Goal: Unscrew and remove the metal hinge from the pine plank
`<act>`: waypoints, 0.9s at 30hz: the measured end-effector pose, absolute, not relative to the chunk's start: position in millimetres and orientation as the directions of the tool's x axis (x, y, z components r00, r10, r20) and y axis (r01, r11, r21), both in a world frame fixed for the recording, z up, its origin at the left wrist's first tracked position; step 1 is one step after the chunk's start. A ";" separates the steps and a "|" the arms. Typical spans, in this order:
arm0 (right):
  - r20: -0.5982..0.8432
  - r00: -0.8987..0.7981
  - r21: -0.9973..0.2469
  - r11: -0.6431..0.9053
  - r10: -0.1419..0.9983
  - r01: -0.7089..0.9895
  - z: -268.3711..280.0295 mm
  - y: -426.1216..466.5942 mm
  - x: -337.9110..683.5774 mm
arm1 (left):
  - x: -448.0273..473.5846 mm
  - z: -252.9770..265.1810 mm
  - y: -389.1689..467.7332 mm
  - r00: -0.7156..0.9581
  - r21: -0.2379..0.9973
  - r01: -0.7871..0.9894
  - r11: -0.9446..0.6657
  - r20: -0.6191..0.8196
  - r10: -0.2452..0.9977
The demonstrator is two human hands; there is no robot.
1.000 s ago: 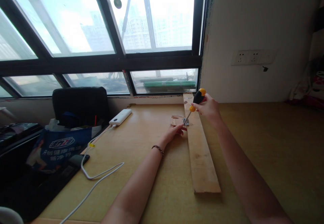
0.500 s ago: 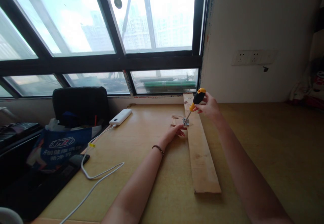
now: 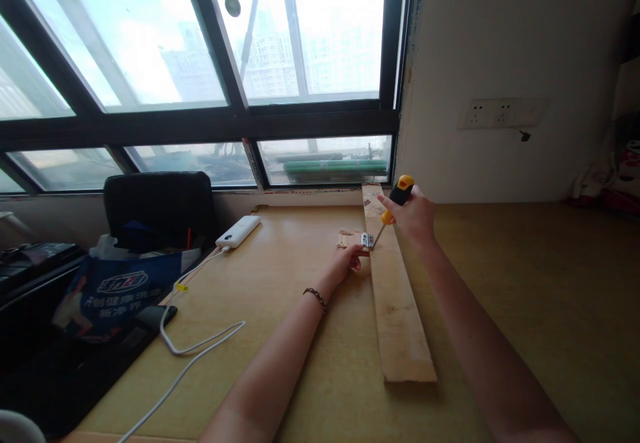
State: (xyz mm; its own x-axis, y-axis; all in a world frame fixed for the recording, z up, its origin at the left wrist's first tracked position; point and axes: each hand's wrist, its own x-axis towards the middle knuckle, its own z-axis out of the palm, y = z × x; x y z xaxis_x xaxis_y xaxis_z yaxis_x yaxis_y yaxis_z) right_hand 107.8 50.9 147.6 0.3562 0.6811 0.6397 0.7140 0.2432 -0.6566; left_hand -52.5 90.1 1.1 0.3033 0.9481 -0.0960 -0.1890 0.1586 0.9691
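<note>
Everything here sits in relation to the plank, which lies flat on the bench with its far end running up to the window sill.

Well to the left of the plank, at the bench's edge, a blue bag leans by a black chair. A white power bank lies nearer the plank, its cable looping toward you.

Your left hand rests on the bench just at the plank's left edge, fingers curled against the small wooden piece there. It looks placed to stop that piece sliding while the tool bears down. Whether it pinches the piece or only presses it, I cannot tell.

A small metal hinge bridges the plank's left edge and that piece, lying flat across the joint.

Your right hand is closed around the yellow and black handle of 1 screwdriver. You hold it tilted, tip down on the hinge, handle leaning away to the plank's right.
</note>
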 end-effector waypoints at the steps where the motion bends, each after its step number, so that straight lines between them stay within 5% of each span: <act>1: 0.636 0.356 -0.666 0.254 0.685 0.702 146.4 51.5 108.0 | -52.1 1.8 89.7 0.302 0.970 -0.189 0.153 -0.091 0.949; 7: 0.644 0.310 -0.646 0.280 0.699 0.710 147.3 49.4 108.9 | -47.7 6.4 85.5 0.232 0.965 -0.224 0.139 -0.085 0.969; 12: 0.599 0.377 -0.527 -0.006 0.706 0.850 154.3 50.2 122.5 | -46.6 7.8 83.3 0.229 0.957 -0.259 0.126 -0.066 0.971; 16: 0.432 0.391 -0.441 -0.187 0.813 0.878 135.3 70.9 150.4 | -47.2 6.0 83.8 0.230 0.959 -0.259 0.114 -0.053 0.972; 22: -0.013 0.316 -0.294 -0.305 0.949 0.906 69.1 111.0 177.5 | -47.6 4.0 84.2 0.246 0.964 -0.245 0.101 -0.039 0.969; 27: -0.090 0.261 -0.246 -0.275 0.961 0.929 37.2 122.0 177.4 | -47.8 4.8 83.5 0.253 0.966 -0.235 0.107 -0.045 0.966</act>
State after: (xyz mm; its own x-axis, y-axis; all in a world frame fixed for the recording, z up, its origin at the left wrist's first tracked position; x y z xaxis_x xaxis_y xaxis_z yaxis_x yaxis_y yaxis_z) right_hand 177.4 122.0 37.2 0.2611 0.9612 -0.0896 0.9294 -0.2754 -0.2458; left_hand -47.8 83.5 4.8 0.2527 0.9665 -0.0454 -0.2351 0.1068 0.9661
